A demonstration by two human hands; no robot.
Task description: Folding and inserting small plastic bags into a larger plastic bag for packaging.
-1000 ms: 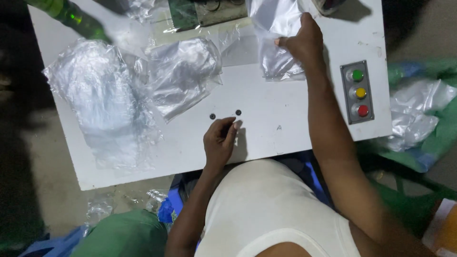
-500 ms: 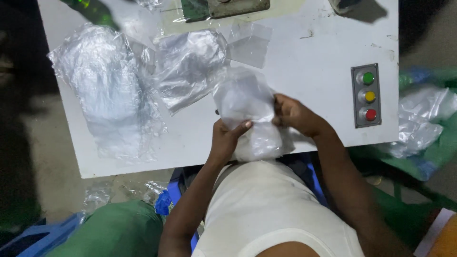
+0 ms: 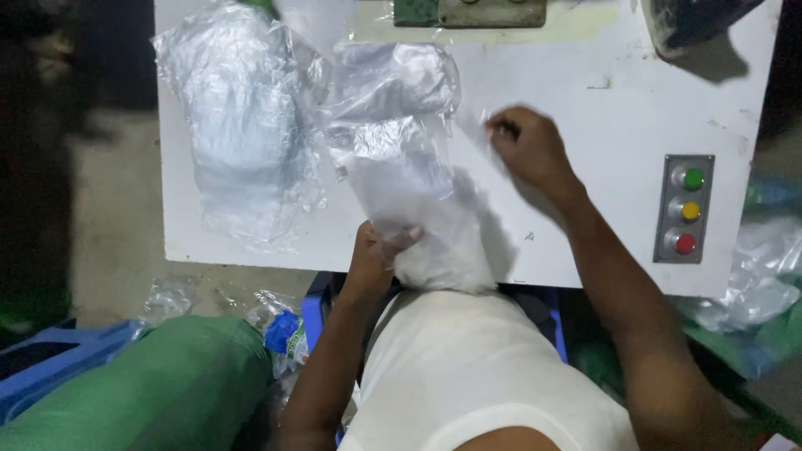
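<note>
Left hand closed in grip near torso; right hand extended forward, fingers curled, pinching.

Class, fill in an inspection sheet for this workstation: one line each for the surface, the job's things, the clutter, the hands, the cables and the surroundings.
Surface: white table, scuffed, with a panel of green, yellow and red buttons at its right edge.
Job's things: clear plastic bag with white contents, lying at the table's near edge.
Clutter: pile of clear plastic bags on the left of the table; a crumpled one behind the held bag.
Hands: left hand grips the bag's lower end; right hand pinches thin clear film on the table.
Cables: nothing seen.
Surroundings: green sack, blue crate and loose plastic on the floor.
</note>
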